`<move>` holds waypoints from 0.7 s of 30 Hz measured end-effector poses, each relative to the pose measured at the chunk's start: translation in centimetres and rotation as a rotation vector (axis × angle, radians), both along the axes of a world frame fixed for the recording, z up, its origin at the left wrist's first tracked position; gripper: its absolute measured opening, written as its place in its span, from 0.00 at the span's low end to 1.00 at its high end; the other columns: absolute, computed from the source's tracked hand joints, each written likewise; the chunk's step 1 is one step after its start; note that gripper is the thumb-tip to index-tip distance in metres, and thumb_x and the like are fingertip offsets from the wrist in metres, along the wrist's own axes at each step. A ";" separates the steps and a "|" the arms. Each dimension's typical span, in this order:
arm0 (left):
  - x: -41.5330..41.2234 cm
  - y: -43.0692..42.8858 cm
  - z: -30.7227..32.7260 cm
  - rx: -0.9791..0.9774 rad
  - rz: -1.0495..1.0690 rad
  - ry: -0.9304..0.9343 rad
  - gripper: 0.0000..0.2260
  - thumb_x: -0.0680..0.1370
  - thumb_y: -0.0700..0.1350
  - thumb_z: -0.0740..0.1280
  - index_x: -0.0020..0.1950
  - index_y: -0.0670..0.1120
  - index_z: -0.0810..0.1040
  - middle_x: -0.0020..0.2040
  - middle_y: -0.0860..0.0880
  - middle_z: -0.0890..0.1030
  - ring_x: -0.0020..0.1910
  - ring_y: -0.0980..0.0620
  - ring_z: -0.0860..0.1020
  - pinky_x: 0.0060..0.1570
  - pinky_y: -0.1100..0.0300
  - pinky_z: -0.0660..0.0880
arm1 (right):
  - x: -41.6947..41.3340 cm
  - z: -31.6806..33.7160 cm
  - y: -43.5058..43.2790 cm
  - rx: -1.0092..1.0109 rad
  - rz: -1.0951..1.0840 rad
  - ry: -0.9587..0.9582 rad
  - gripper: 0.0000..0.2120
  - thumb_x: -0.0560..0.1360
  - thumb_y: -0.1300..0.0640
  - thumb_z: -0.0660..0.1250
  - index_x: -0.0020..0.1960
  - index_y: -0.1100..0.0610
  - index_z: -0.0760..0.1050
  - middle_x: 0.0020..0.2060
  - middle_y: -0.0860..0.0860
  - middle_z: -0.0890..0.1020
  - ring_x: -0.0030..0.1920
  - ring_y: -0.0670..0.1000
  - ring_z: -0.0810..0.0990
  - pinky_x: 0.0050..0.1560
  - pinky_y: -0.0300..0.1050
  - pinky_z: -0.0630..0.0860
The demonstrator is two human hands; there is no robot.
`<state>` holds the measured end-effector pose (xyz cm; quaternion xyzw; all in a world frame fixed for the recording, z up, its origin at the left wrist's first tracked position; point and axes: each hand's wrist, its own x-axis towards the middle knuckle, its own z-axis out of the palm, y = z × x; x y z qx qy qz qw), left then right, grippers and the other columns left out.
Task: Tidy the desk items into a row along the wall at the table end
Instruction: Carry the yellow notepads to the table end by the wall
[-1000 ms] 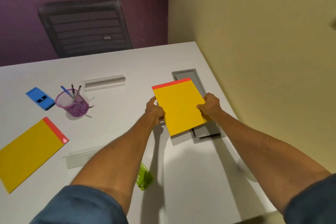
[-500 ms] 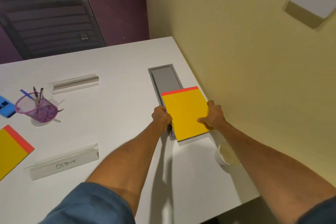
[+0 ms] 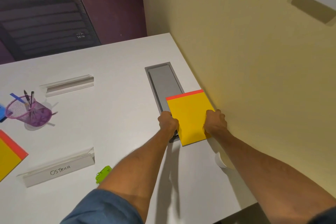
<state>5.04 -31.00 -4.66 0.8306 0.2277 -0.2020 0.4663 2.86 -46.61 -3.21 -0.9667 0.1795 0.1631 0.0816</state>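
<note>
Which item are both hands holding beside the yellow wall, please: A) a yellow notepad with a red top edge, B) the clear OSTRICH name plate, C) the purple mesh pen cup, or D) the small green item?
A: the left hand and the right hand grip opposite side edges of the yellow notepad by the wall.

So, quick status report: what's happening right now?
Left hand, right hand grip yellow pad. Pad by wall, overlapping grey hatch. White cup beside right forearm.
</note>
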 end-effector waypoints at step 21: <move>-6.4 23.3 7.8 0.772 -0.342 -0.251 0.26 0.83 0.56 0.48 0.79 0.48 0.50 0.79 0.45 0.55 0.77 0.43 0.55 0.75 0.43 0.50 | -1.4 7.0 24.9 0.035 0.579 -0.226 0.33 0.81 0.40 0.48 0.78 0.60 0.52 0.77 0.58 0.57 0.77 0.58 0.54 0.76 0.55 0.55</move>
